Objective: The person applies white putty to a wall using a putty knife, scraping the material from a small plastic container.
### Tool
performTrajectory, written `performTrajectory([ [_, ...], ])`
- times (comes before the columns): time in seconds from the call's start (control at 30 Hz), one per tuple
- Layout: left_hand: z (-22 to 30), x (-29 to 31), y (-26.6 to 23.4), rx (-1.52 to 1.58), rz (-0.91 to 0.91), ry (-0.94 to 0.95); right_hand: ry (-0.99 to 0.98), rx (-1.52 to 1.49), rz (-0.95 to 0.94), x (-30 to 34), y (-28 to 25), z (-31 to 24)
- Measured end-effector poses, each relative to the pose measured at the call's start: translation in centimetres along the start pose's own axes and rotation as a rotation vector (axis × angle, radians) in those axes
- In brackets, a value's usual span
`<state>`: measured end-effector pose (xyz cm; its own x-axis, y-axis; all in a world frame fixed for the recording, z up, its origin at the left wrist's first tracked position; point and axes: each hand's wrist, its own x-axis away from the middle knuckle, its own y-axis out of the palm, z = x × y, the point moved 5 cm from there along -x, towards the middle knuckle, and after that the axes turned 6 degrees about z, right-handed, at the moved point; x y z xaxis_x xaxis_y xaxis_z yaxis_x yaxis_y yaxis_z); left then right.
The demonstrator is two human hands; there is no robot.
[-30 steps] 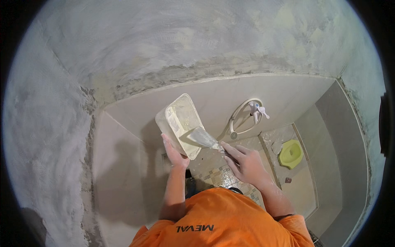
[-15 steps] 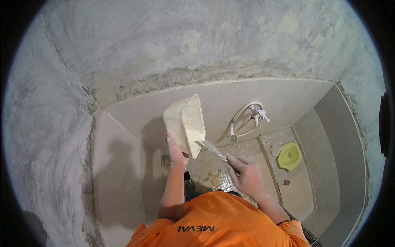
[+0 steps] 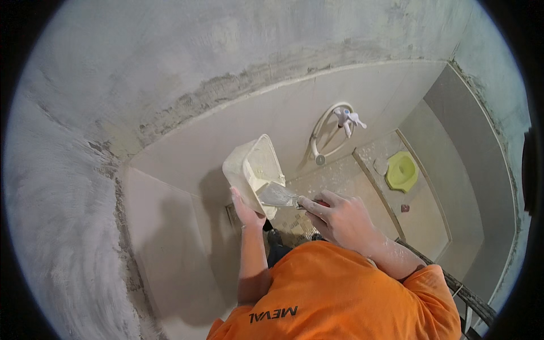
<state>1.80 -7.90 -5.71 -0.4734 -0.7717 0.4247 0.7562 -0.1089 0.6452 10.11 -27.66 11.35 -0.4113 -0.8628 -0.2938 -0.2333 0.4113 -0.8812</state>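
My left hand (image 3: 247, 208) grips a white plastic tub (image 3: 237, 165) from below and beside it, with the tub tilted so its opening faces right. Pale putty (image 3: 262, 174) coats the inside. A putty knife (image 3: 277, 195) is in my right hand (image 3: 341, 218), whose fingers wrap its handle. The blade lies flat at the tub's lower rim, partly inside the opening. White dust covers both hands and the right forearm.
A white tap with a looped hose (image 3: 330, 133) is on the tiled wall ahead. On the floor at right sit a yellow-green squat-toilet-shaped fixture (image 3: 402, 171) and a small reddish block (image 3: 404, 208). Plastered wall (image 3: 68, 226) rises at left. A dark rail (image 3: 459, 286) stands at lower right.
My right hand has moved the putty knife left and up, turning its blade flatter against the tub's opening. The whole view has shifted, showing more floor.
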Motion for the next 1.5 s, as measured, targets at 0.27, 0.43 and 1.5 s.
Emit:
performTrajectory([
  [0.27,-5.9,-1.9,-2.3,0.216,-0.005,-0.249,0.032,0.066,-0.154,1.9,8.1,1.3],
  [0.43,-7.7,-2.7,-3.7,0.212,-0.062,-0.422,0.171,0.032,-0.259,1.3,9.7,2.0],
  [1.5,-10.1,-11.2,-5.0,-0.026,-0.309,-0.672,0.652,0.041,-0.025,2.5,12.1,-1.4],
])
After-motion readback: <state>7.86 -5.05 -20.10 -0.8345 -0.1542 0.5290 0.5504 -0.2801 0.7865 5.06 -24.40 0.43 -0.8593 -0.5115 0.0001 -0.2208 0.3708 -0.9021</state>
